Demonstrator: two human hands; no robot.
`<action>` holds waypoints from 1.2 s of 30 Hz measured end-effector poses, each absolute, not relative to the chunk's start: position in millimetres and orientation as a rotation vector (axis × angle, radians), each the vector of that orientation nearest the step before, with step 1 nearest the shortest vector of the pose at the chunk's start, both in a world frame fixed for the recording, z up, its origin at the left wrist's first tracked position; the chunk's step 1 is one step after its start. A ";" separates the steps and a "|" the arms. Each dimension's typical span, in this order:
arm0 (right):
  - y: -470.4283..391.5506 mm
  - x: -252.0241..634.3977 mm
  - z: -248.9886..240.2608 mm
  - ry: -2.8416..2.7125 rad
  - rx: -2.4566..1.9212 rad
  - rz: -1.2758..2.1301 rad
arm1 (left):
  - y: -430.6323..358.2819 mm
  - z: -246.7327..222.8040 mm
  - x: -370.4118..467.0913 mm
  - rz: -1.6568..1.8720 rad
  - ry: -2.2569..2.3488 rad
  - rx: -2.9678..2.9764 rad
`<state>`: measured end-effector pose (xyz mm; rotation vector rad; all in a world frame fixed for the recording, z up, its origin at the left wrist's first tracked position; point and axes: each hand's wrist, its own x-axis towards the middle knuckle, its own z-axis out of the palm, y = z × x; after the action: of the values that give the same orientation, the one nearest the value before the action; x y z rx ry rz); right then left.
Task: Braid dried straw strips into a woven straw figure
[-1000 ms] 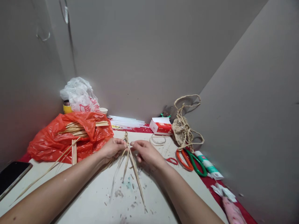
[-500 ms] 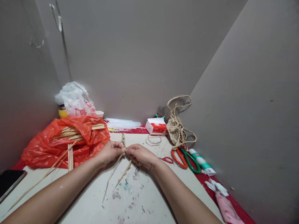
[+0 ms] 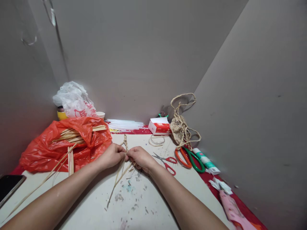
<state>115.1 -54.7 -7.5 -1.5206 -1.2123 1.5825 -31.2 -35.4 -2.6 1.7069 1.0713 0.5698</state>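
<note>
A thin braid of straw-coloured strands [image 3: 125, 140] runs away from me, between my hands, over the pale board [image 3: 148, 204]. My left hand [image 3: 112, 156] pinches it from the left, thumb and fingertips together. From the right, my right hand [image 3: 140, 158] pinches the same spot, so the fingertips of both hands nearly touch. Loose strand ends [image 3: 116, 183] trail below the hands toward me and cross each other. Just right of my right hand lie small red-handled scissors [image 3: 169, 161], blades partly spread.
On the left, an orange plastic bag [image 3: 43, 148] holds flat straw strips; a phone [image 3: 11, 187] lies nearer. Clear sticks [image 3: 126, 124], a red-white box [image 3: 159, 126] and a coil of braided cord [image 3: 181, 129] line the back. Larger scissors with orange and green handles [image 3: 196, 163] and a glue tube [image 3: 206, 161] lie right.
My hands have shifted slightly left and the trailing strands have come closer together, now crossing. The small scissors show fully beside my right forearm. The whole view has moved a little.
</note>
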 end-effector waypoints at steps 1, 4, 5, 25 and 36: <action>-55.4 114.9 -6.4 -1.181 -1.504 1.616 | -37.0 -2.2 -29.9 0.542 1.080 1.627; -57.2 115.5 -2.7 -1.084 -1.425 1.736 | -42.7 -3.3 -24.6 0.546 1.111 1.452; -57.8 115.5 -1.9 -1.059 -1.404 1.755 | -44.5 -4.6 -22.9 0.572 1.124 1.445; -55.0 125.5 -2.5 -0.971 -1.218 1.916 | -33.9 -3.9 -30.3 0.858 1.233 1.565; -54.7 133.6 -3.2 -1.195 -1.159 1.971 | -38.7 -8.5 -25.7 0.683 1.021 1.630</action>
<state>133.6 -54.7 -3.2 -1.1589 -1.1953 1.9707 -25.7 -38.7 -8.5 1.6297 1.0208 0.6826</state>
